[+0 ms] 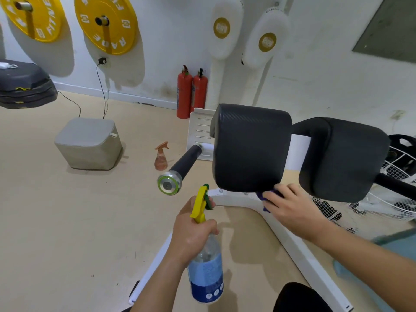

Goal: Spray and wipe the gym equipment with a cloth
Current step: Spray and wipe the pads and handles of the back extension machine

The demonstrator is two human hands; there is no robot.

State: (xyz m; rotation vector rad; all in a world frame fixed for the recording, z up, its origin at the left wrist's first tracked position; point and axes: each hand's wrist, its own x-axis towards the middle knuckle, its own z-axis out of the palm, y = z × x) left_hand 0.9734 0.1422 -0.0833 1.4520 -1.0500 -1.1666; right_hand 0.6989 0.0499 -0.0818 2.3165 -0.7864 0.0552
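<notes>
Left hand (191,230) clenched around the neck of a clear plastic spray bottle (206,273). Blue label wrapped low on the bottle's body, yellow trigger and green nozzle on top, nozzle pointing up and away toward the machine. Held roughly upright, low in the middle of the view, above the beige floor (67,221).

Right hand (290,206) laid over a small purple cloth (263,195), fingers nearly straight, pressing it against the lower near edge of a black padded cushion with a fine woven texture (249,147). Only scraps of the cloth showing, past the fingertips and under the palm.

Just to the right of that cushion, a second black padded cushion (342,158) of the same make, with a white panel between the two. To the left, a black bar with a silver, green-ringed end cap (182,163) jutting toward the camera. Underneath, a white metal frame (290,239) running along the floor.

Farther off on the floor:
- an orange-tinted spray bottle (161,156) standing just beyond the bar
- a grey cushioned cube (89,143)
- two red fire extinguishers (191,93) against the white wall

Round yellow weight plates (105,23) hung on the wall above. At the right edge, a white wire basket (400,172).
</notes>
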